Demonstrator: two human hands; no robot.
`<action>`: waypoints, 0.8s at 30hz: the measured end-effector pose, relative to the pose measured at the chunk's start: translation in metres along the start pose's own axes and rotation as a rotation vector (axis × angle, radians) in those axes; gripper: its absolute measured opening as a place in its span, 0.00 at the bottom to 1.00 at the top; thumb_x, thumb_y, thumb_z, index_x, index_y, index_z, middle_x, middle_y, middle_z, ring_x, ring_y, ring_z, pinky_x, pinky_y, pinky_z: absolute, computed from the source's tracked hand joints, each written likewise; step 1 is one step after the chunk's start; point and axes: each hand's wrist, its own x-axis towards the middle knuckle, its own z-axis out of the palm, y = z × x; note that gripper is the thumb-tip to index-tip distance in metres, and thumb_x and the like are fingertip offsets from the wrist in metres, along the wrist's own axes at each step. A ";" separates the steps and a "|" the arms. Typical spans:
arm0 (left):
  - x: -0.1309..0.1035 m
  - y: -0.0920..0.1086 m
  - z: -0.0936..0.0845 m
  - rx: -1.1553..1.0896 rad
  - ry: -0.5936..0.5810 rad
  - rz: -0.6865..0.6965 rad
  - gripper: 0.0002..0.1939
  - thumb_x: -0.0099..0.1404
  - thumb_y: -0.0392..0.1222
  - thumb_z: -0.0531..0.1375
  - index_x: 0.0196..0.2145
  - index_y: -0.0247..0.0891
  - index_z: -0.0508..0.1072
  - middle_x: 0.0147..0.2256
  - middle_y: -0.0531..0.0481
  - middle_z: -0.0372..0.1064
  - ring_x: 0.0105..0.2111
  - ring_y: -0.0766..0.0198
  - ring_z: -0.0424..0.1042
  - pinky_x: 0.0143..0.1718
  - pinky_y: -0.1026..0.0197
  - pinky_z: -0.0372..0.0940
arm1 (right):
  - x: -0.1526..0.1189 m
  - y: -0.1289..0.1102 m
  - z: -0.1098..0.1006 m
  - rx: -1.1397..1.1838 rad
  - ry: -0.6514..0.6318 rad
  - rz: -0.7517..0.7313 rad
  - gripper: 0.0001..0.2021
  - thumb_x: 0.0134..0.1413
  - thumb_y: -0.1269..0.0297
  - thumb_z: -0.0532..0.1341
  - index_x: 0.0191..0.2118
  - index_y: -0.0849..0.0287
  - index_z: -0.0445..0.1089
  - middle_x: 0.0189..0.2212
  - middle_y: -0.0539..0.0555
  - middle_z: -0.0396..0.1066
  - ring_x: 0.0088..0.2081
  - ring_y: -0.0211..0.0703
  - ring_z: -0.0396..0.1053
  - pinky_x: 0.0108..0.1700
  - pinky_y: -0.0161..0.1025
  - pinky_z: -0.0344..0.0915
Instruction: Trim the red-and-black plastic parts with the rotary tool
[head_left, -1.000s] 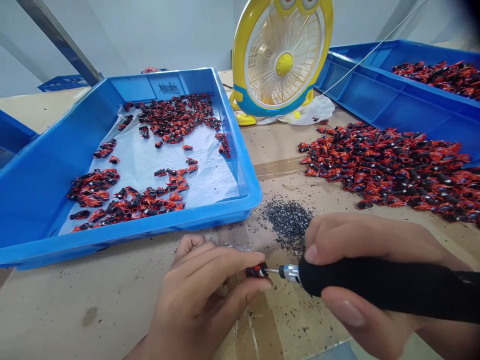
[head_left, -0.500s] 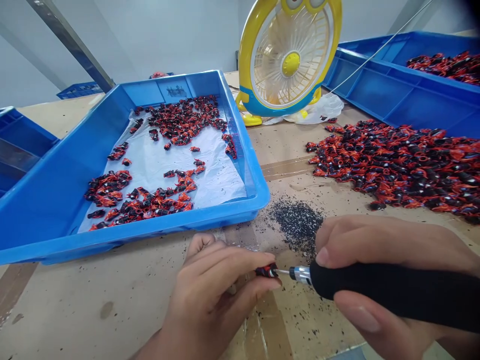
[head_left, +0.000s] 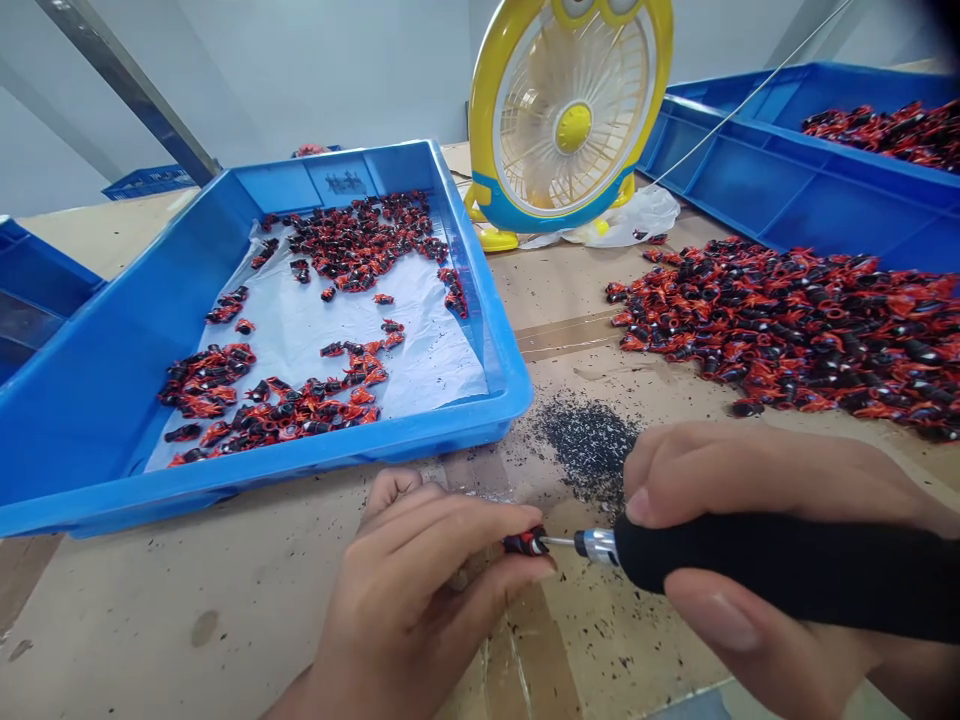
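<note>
Between thumb and forefinger, my left hand (head_left: 427,590) pinches a small red and black part (head_left: 526,542) low in the middle of the view. My right hand (head_left: 757,560) is wrapped round a thick black rotary tool (head_left: 810,575) with a silver collar. The tool's thin metal bit points left, and its tip meets the right end of the part. Behind the tool, black shavings (head_left: 589,440) lie heaped on the brown table surface (head_left: 247,600), with finer crumbs scattered beneath both hands.
A blue tray (head_left: 517,370) lined with white sheeting holds many red and black parts at left. More lie in a loose pile (head_left: 810,330) at right, before another blue tray (head_left: 750,190). A yellow fan (head_left: 574,128) stands at the back, beside a plastic bag (head_left: 645,215).
The whole view has shifted slightly, so the trays, fan and hands appear a little further left. The grips on the part and tool look the same.
</note>
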 end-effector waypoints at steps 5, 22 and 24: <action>0.000 0.000 -0.001 -0.002 -0.031 0.022 0.04 0.76 0.45 0.66 0.46 0.46 0.78 0.35 0.58 0.86 0.27 0.65 0.79 0.36 0.53 0.63 | -0.002 0.001 0.005 -0.016 0.036 -0.007 0.10 0.67 0.53 0.62 0.37 0.53 0.69 0.22 0.49 0.71 0.20 0.38 0.70 0.19 0.36 0.65; -0.005 0.000 0.001 -0.043 -0.008 -0.009 0.06 0.75 0.44 0.68 0.48 0.46 0.78 0.33 0.60 0.83 0.26 0.67 0.75 0.37 0.54 0.62 | 0.002 0.001 -0.010 -0.016 -0.032 0.029 0.19 0.48 0.45 0.77 0.36 0.51 0.75 0.30 0.57 0.78 0.31 0.52 0.79 0.23 0.42 0.75; -0.007 -0.001 0.001 -0.032 0.013 -0.017 0.08 0.74 0.44 0.68 0.50 0.47 0.78 0.31 0.61 0.82 0.25 0.67 0.73 0.36 0.54 0.62 | 0.001 0.001 -0.011 -0.013 -0.024 0.034 0.20 0.47 0.45 0.77 0.36 0.51 0.75 0.30 0.57 0.77 0.31 0.52 0.79 0.23 0.41 0.75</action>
